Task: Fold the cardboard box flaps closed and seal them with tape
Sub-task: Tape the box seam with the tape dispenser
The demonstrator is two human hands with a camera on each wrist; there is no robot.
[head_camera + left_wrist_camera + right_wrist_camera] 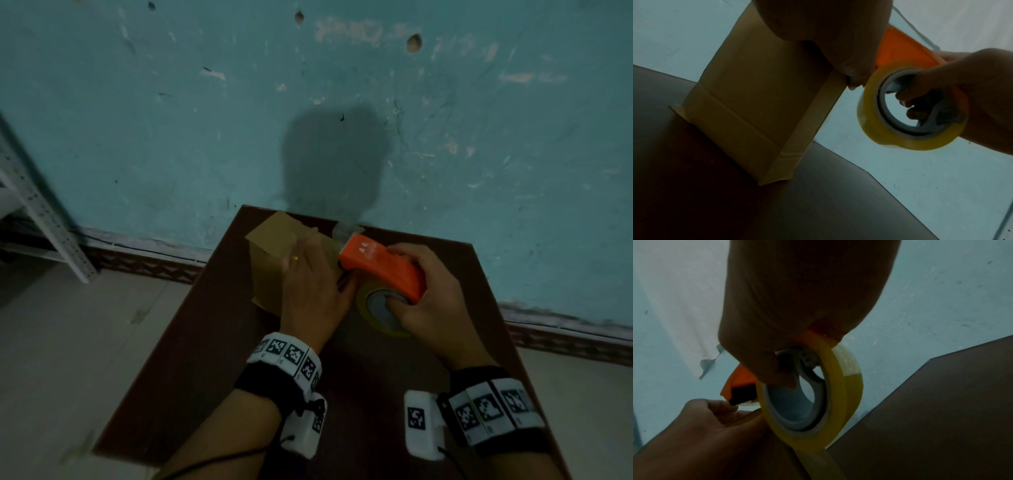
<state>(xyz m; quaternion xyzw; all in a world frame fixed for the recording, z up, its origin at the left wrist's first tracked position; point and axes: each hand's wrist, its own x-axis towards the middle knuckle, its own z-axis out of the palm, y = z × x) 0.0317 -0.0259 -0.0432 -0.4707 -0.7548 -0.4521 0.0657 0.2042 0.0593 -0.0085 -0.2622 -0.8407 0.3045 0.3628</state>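
Observation:
A brown cardboard box [270, 236] stands on the dark brown table [205, 359], near its far edge. My left hand [308, 284] lies on top of the box and presses its flaps down. In the left wrist view the thumb [855, 78] reaches over the box's [748, 97] right edge. My right hand [428, 298] grips an orange tape dispenser [380, 267] with fingers inside the grey core of its yellowish tape roll [364, 305]. The dispenser's nose rests over the box's right far corner, where a clear strip of tape [346, 230] hangs out. Most of the box top is hidden under my left hand.
A scuffed teal wall [171, 120] rises right behind the table's far edge. A white metal shelf frame [44, 219] stands on the pale tiled floor [68, 325] at the left. Bare tabletop lies in front of the box, toward me.

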